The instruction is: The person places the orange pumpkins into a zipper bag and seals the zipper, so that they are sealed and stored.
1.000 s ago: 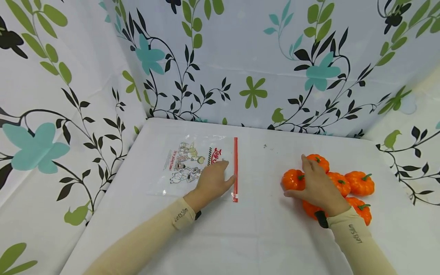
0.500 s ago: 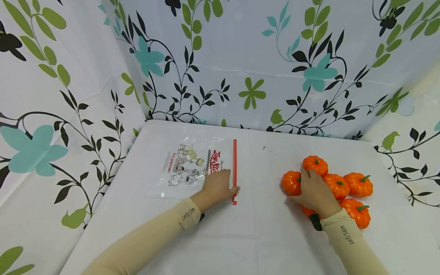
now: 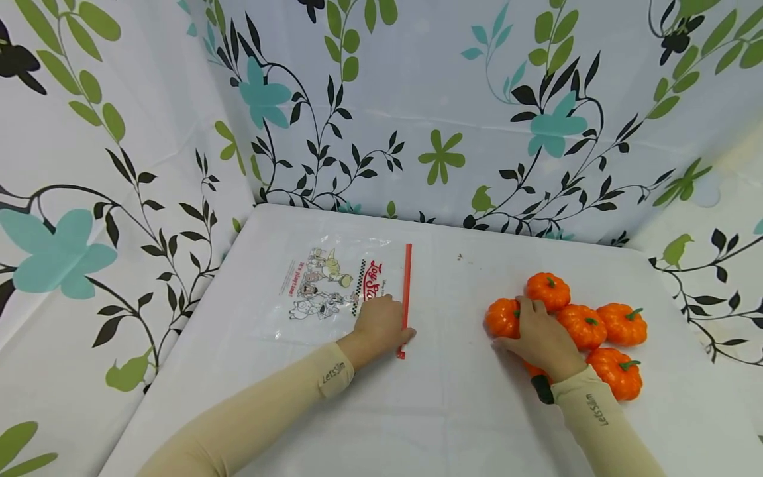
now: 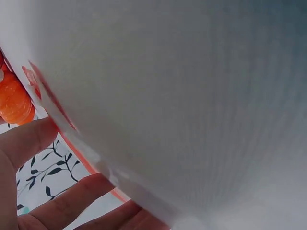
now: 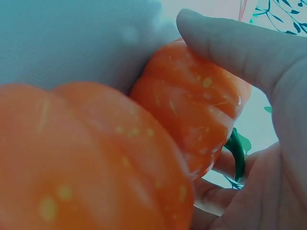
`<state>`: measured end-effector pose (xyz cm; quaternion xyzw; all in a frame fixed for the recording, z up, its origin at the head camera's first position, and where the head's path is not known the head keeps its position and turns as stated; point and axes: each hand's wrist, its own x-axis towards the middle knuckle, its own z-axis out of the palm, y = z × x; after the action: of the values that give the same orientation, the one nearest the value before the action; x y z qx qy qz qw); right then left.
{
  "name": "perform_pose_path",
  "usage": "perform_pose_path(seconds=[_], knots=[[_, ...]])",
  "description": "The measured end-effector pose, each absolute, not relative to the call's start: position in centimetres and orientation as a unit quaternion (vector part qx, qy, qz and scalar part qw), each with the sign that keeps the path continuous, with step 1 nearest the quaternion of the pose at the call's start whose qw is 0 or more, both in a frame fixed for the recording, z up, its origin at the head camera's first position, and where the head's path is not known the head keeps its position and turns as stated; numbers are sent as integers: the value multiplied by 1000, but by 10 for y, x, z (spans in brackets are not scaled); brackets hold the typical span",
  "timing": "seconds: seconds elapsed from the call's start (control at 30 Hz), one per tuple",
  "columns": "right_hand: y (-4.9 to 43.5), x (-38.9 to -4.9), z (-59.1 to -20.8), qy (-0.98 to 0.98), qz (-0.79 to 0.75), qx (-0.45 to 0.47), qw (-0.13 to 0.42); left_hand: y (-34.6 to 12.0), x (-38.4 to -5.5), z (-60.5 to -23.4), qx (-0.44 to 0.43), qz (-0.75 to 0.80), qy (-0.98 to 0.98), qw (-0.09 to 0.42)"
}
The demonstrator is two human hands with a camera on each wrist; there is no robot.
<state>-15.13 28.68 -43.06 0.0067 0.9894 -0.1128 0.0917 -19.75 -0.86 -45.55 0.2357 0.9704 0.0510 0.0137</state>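
Observation:
My left hand (image 3: 383,326) lies at the red zip edge of a clear printed zip bag (image 3: 318,285), pinching it between thumb and fingers. In the left wrist view the thumb (image 4: 29,139) and fingertips meet the bag's red strip (image 4: 84,160). At the right, my right hand (image 3: 545,338) grips a small orange pumpkin (image 3: 501,318), the leftmost of a group. The right wrist view shows the thumb over this ribbed pumpkin (image 5: 187,105), with fingers behind its green stem (image 5: 235,154). Another pumpkin (image 5: 86,158) fills the lower left there, partly under the hand in the head view.
More orange pumpkins sit close around the right hand: one behind (image 3: 548,291), one beside its knuckles (image 3: 583,326), one at the far right (image 3: 622,324) and one near the sleeve (image 3: 616,374). A patterned curtain (image 3: 381,99) borders the white table (image 3: 405,424).
The left hand has slid right and down onto the bag's zip edge, whose near end has tilted left. The right hand has settled lower over the leftmost pumpkin, its fingers closing in.

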Motion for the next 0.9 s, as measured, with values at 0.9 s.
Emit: perform_pose_path(seconds=[0.9], knots=[[242, -160, -434, 954, -301, 4, 19, -35, -204, -451, 254, 45, 946, -197]])
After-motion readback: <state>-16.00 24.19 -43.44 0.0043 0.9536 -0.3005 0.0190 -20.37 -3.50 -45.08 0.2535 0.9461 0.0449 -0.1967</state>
